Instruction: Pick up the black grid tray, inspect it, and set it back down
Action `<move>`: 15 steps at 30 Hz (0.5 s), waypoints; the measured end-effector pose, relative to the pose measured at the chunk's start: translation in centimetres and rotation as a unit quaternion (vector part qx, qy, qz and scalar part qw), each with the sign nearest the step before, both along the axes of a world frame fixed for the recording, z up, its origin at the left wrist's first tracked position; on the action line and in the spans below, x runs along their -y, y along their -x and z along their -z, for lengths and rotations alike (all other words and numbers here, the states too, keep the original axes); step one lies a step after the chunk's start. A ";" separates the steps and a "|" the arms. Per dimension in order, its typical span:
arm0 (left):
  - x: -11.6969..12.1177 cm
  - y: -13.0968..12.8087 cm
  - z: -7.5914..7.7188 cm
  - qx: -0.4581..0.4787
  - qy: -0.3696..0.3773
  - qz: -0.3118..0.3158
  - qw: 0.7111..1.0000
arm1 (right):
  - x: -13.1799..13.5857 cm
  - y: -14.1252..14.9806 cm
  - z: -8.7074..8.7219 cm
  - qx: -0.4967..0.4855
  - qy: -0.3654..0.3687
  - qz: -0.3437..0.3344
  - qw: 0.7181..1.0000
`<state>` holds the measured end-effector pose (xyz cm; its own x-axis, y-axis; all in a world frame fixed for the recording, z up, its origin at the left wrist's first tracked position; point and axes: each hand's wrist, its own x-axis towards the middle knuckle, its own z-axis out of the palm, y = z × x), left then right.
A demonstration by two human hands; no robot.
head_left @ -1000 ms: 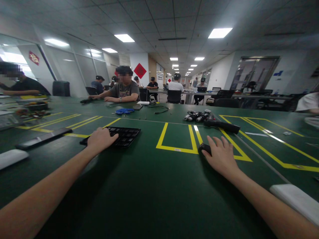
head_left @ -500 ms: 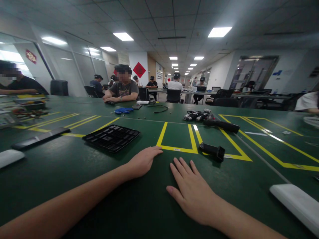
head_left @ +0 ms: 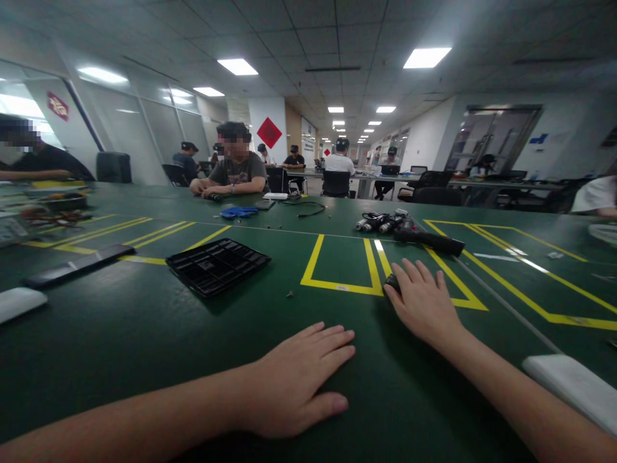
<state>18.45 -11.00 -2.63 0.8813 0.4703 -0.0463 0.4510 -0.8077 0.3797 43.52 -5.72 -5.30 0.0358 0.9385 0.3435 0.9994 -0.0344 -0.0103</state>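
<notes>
My left hand (head_left: pixel 308 379) lies flat, palm down, low over the green table, fingers stretched out and holding nothing. A small screw (head_left: pixel 290 294) rests beyond its fingertips. My right hand (head_left: pixel 424 299) is spread over a black rectangular plastic part (head_left: pixel 393 281), which it mostly covers. Its fingers are extended, with the thumb at the part's near left side; contact with the part cannot be made out. To the left lies a black square plastic panel with a ribbed grid (head_left: pixel 216 265).
Yellow tape outlines (head_left: pixel 342 288) mark the green table (head_left: pixel 231 334). Black cylindrical parts with cables (head_left: pixel 383 222) lie beyond my right hand. White blocks sit at the right (head_left: pixel 573 386) and left (head_left: pixel 22 305), near a long dark bar (head_left: pixel 80 265). Across the table sits a person (head_left: pixel 236 167).
My right hand has moved forward and right onto the black part. My left hand has drawn back toward me, uncovering the screw. The square panel lies at a slightly different angle.
</notes>
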 end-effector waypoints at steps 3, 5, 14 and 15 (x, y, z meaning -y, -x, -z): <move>-0.8 0.1 0.0 0.017 -0.028 -0.033 0.999 | -0.7 -1.6 0.9 -0.004 0.052 0.027 0.998; -2.2 0.5 0.1 0.036 -0.082 -0.100 0.991 | -0.8 -1.9 1.3 -0.008 0.061 0.017 0.998; -8.7 3.3 1.3 0.003 -0.104 -0.336 0.936 | -0.3 -1.4 0.9 -0.027 0.039 0.014 0.999; -9.0 3.5 1.2 0.036 -0.087 -0.339 0.936 | -0.3 -1.4 0.9 -0.026 0.038 0.014 0.999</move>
